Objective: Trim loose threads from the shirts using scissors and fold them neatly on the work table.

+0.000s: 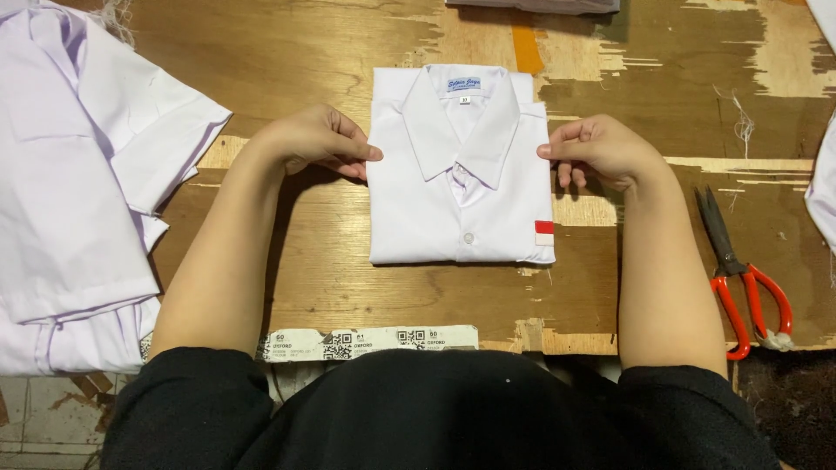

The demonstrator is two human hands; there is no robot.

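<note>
folded shirt lies collar-away, centred between both hands; left hand and right hand each pinch a side edge, equally near.

We see a white cotton collared shirt folded into a neat rectangle, lying flat on the worn wooden tabletop at its middle, collar toward the far edge and hem fold toward us. Its collar is spread open over a buttoned placket, with a small label inside the neck. One white button shows low on the front. A little red-and-white patch sits near the lower right corner. The folded sides run straight and square, and the cloth looks smooth and uncreased.
</note>
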